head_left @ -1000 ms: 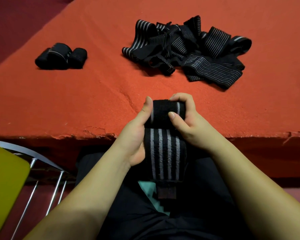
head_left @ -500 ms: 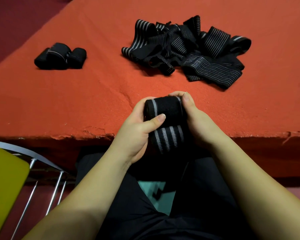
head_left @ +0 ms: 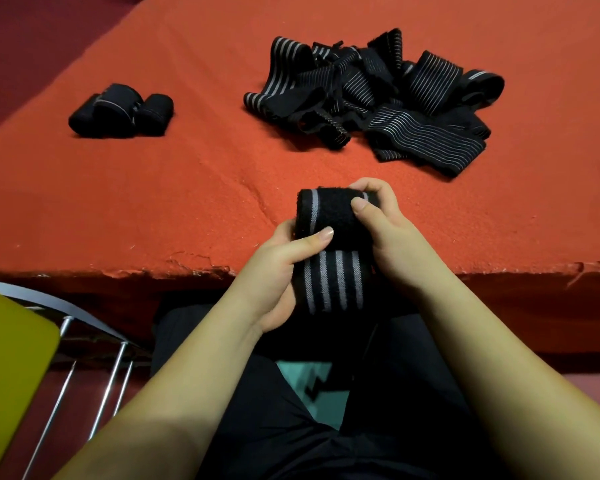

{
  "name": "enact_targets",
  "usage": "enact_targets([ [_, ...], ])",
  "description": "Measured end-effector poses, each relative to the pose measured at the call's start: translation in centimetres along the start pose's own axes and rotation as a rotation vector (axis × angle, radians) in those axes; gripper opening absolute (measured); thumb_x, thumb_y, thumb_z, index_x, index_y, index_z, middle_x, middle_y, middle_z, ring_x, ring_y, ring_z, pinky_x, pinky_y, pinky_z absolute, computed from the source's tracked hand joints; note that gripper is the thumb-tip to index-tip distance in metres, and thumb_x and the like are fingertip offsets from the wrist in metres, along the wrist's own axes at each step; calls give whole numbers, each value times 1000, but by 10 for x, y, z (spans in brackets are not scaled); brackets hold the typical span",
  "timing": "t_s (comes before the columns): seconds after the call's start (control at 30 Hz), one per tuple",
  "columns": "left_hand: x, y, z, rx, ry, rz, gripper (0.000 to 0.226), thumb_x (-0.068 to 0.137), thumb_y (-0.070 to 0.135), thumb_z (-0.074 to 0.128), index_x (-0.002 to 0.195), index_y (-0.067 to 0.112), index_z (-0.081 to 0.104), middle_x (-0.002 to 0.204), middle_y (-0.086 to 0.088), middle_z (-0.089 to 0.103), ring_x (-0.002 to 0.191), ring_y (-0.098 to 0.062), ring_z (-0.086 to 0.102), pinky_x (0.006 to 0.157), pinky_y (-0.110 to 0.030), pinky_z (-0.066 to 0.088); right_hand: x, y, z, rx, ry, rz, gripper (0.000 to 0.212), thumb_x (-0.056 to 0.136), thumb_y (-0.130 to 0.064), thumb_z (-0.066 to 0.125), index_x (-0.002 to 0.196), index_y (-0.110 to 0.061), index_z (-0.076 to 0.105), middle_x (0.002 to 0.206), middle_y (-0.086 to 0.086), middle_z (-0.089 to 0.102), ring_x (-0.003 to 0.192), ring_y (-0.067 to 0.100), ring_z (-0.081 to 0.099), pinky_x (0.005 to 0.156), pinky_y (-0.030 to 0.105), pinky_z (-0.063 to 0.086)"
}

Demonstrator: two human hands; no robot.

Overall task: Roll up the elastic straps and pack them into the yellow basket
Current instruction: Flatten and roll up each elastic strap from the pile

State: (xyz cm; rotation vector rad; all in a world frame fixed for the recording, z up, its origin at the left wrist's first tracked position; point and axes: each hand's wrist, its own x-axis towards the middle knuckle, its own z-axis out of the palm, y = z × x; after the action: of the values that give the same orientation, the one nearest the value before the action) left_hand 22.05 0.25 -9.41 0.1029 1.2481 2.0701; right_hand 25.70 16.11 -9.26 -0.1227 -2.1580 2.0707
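I had the strap (head_left: 329, 220) up off the table edge, half rolled, both hands on it. My left hand (head_left: 278, 271) curled round the near side, thumb laid flat across the front of the roll; my right hand (head_left: 385, 233) pinched the far end, thumb tip on top, fingers tucked behind. The roll itself sat tight above, and a short striped tail (head_left: 333, 285) hung loose below it, over my lap. The trick here, as I judged it, was tension: pull the tail taut with the left palm while the right turned the roll down onto it, edges kept level so the stripes stacked and the roll didn't cone out to one side. Elastic like this wants to spring open, so I reckoned one thumb had to stay pressed on the roll at every turn. The fuzzy patch on the outside looked like a fastener, though I couldn't be sure. Out on the orange table (head_left: 153, 202) lay the rolled straps (head_left: 122, 112) to the left and the loose heap (head_left: 378, 98) well beyond my hands. Something yellow (head_left: 11, 368) showed at my lower left, maybe the basket; too little in view to say.
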Motion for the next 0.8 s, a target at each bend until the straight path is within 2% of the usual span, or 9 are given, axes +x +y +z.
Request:
enact_targets([
  [0.13,-2,8,5,-68,-29,-88,54,88,35,65,130,4,57,115,-17,68,104,-29,68,91,-42,55,-3,3,-2,-56,-73,-55,19,91,-32,46,110,-34,42,95,-9,53,77,-1,55,74,16,46],
  [0.2,-3,10,7,-95,-58,-124,56,87,51,56,118,6,67,110,-16,70,102,-29,69,94,-42,53,-4,6,-1,-154,-116,-111,21,93,-30,47,112,-32,40,99,-9,50,84,1,52,80,15,44],
  [0.27,-2,9,6,-80,-38,-125,61,86,54,57,121,6,66,113,-18,69,106,-30,67,96,-44,52,-3,9,1,-218,-139,-144,23,93,-33,49,114,-32,39,106,-10,49,95,4,50,91,18,41],
  [0.37,1,8,4,-45,63,-93,64,85,42,71,134,5,54,123,-22,64,109,-35,66,91,-46,54,-2,13,0,-193,-150,-140,26,90,-34,49,114,-32,41,110,-13,50,103,5,50,96,23,40],
  [0.43,2,7,3,-29,107,-55,66,83,37,73,136,4,51,126,-25,62,110,-38,65,94,-50,52,-2,13,1,-124,-152,-61,24,93,-32,49,116,-34,43,109,-12,53,100,4,54,91,21,44],
  [0.5,1,8,1,21,118,2,59,84,31,73,133,6,52,123,-22,65,109,-36,66,97,-53,51,-1,11,5,-94,-130,0,24,96,-46,42,119,-39,44,110,-16,56,98,-3,57,87,16,45],
  [0.6,-2,10,1,91,135,89,37,89,18,67,124,9,57,112,-13,71,102,-27,71,86,-44,57,1,4,7,-148,-48,25,39,92,-72,31,120,-48,44,109,-34,56,101,-15,55,89,13,42],
  [0.73,-3,10,0,115,50,155,29,92,6,58,121,6,55,103,-10,69,96,-22,70,79,-36,58,-2,0,2,-119,-145,96,44,89,-63,21,123,-44,41,114,-15,53,98,-9,56,91,17,46],
  [0.8,-2,9,-2,145,8,196,33,92,0,57,124,7,52,101,-6,67,96,-18,68,82,-33,57,-3,-1,1,-89,-131,117,46,93,-67,23,122,-39,45,120,-8,55,108,-2,56,100,27,45],
])
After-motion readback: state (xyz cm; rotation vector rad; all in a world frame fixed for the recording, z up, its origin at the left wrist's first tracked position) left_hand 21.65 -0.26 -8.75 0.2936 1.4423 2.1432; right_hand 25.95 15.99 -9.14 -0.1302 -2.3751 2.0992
